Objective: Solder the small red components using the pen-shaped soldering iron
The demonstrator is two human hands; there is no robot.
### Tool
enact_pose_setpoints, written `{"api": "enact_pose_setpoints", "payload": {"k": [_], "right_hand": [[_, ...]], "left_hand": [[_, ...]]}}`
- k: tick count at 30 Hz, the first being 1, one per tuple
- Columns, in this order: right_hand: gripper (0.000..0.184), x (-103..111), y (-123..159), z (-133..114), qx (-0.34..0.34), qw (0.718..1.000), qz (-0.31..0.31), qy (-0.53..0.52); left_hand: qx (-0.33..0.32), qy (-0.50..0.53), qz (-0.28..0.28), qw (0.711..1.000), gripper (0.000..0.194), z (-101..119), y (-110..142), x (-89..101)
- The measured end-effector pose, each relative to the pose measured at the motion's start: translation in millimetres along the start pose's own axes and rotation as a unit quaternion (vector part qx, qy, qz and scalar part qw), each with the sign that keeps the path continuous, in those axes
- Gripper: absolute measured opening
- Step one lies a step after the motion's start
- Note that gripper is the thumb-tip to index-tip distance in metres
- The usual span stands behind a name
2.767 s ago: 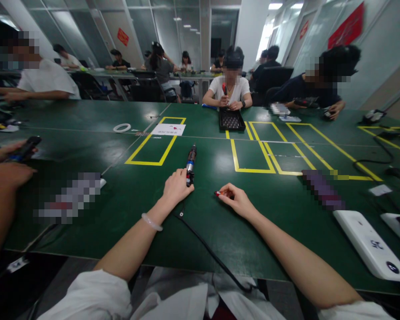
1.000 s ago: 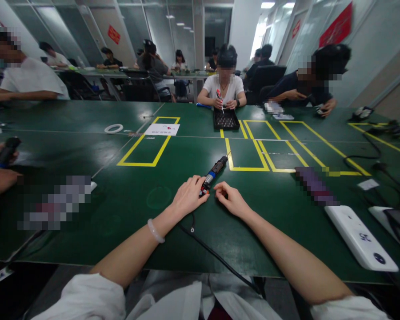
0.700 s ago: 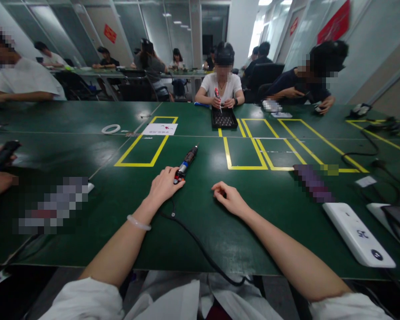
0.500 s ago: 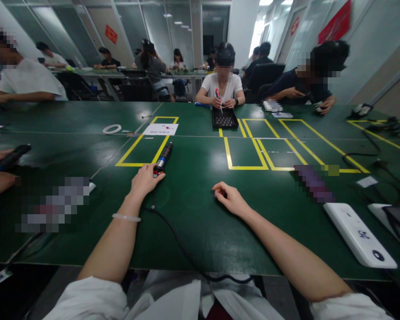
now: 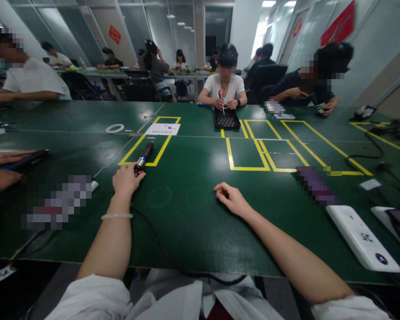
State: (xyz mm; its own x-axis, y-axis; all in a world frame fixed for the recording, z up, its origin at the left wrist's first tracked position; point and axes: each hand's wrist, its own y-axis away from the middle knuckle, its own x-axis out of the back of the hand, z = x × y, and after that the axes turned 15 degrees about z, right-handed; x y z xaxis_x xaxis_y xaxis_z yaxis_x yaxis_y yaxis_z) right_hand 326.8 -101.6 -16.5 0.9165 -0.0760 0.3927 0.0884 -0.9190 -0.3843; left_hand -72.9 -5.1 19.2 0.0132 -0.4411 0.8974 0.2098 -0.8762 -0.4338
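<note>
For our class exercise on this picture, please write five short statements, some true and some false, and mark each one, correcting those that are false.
1. The left hand holds a dark cylindrical tool. True.

2. The right hand grips that same tool. False: the right hand is apart from it, off to its right.

3. The pale bracelet is worn on the right wrist. False: it is on the left wrist.

4. Across the green table, a person in white holds a red-handled tool over a black tray. True.

5. The white ring lies inside the black tray. False: it lies on the green table, left of the white sheet.
</note>
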Motion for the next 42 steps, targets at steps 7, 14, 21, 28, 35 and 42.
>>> {"api": "enact_pose_setpoints", "payload": {"k": [7, 14, 21, 28, 35, 42], "right_hand": [[0.016, 0.1, 0.1, -0.4, 0.002, 1.0, -0.003, -0.001], [0.016, 1.0, 1.2, -2.0, 0.002, 1.0, -0.007, -0.005], [0.015, -0.5, 0.2, -0.3, 0.004, 1.0, -0.009, 0.003], [0.014, -1.8, -0.4, -1.0, 0.008, 1.0, -0.006, 0.009], [0.025, -3.3, 0.6, -1.5, 0.01, 1.0, -0.013, -0.013], [0.017, -6.7, 2.1, -6.4, 0.049, 0.997, -0.058, -0.022]], "left_hand": [[-0.023, -0.023, 0.024, 0.999, 0.037, 10.1, 2.7, 1.1], [-0.008, -0.031, 0.01, 0.999, 0.031, 13.5, 5.6, 5.4], [-0.012, 0.032, 0.09, 0.995, 0.029, 21.6, 6.2, 1.7], [-0.157, 0.368, -0.019, 0.916, 0.029, 88.9, 34.2, 13.3], [-0.265, 0.471, -0.21, 0.815, 0.027, 148.3, 81.7, 24.7], [-0.207, 0.542, -0.317, 0.75, 0.036, 159.7, 100.9, 18.6]]}}
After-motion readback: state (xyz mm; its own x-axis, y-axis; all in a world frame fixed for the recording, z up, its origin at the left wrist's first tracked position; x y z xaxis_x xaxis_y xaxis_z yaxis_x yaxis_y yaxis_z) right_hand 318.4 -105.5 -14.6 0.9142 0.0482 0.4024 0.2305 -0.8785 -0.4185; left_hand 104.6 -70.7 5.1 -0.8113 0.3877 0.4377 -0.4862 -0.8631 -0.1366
